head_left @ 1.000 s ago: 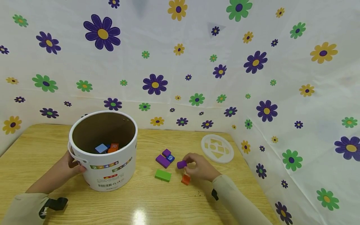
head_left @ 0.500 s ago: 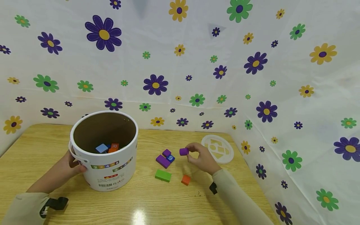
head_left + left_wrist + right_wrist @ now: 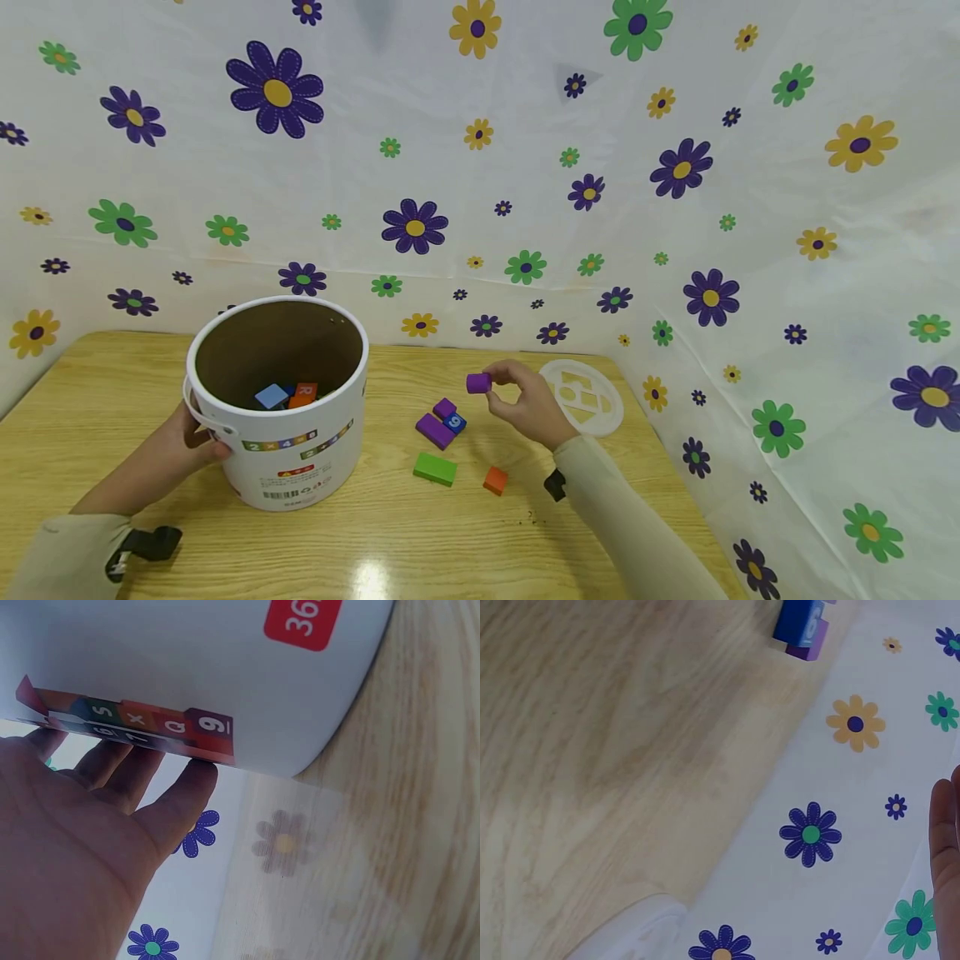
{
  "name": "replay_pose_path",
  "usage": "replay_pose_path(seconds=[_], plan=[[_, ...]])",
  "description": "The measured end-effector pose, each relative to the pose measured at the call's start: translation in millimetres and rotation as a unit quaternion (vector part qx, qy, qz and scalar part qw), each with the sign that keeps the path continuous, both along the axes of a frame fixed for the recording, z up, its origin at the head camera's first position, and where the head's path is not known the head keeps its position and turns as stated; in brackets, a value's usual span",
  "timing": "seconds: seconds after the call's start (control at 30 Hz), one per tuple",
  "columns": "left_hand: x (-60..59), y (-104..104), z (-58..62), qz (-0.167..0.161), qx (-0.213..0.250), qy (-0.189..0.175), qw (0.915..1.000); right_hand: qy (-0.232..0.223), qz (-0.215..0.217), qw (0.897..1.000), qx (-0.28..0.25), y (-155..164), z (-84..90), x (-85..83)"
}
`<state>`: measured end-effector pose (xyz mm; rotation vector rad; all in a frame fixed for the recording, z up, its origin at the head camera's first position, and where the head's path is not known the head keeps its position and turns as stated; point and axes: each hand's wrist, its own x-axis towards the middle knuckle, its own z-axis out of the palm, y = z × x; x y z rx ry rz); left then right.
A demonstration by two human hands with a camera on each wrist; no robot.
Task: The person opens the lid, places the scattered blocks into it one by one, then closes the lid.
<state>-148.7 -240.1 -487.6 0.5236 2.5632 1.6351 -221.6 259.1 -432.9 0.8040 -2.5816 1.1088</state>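
My left hand [image 3: 191,442] rests against the left side of a white bucket [image 3: 330,450], below its handle. Fairly straight fingers [image 3: 184,799] touch the bucket's printed wall in the left wrist view. Inside lie several blocks, among them a light blue block [image 3: 272,396] and an orange block [image 3: 303,393] with a letter R. Thumb and fingers of my right hand [image 3: 528,404] pinch a purple cylinder block [image 3: 477,383], raised over the table. Only an edge of that hand shows in the right wrist view, with the cylinder out of frame.
Left of the right hand lie a purple oblong block [image 3: 433,432], a small purple block [image 3: 445,407] and a blue numbered block [image 3: 455,423]. Nearer are a green block [image 3: 435,468] and an orange block [image 3: 496,480]. A white disc [image 3: 618,412] with cut-out shapes lies behind the right hand.
My right hand has lifted the purple cylinder block from near the orange block and carried it up and away, then slightly left. The left hand and bucket stay put.
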Motion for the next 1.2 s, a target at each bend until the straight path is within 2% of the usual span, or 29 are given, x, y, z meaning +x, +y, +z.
replay_pose_path(seconds=[0.33, 0.67, 1.0, 1.2], plan=[[1.3, -0.1, 0.4, 0.005, -0.001, -0.001, 1.0, 0.036, -0.006, 0.999, -0.013, -10.6, 13.2, -3.7], [0.6, -1.0, 0.8, 0.016, -0.026, 0.005, 0.9995, 0.06, 0.004, 0.998, -0.022, -27.8, 29.4, -3.6], [0.1, -0.7, -1.4, 0.006, 0.001, 0.0, 1.0, 0.097, 0.045, 0.993, -0.048, -56.4, 46.0, -4.9], [-0.3, -1.2, -0.9, 0.006, -0.013, 0.006, 0.9999, 0.115, 0.08, 0.989, -0.055, -79.3, 60.3, -2.3]])
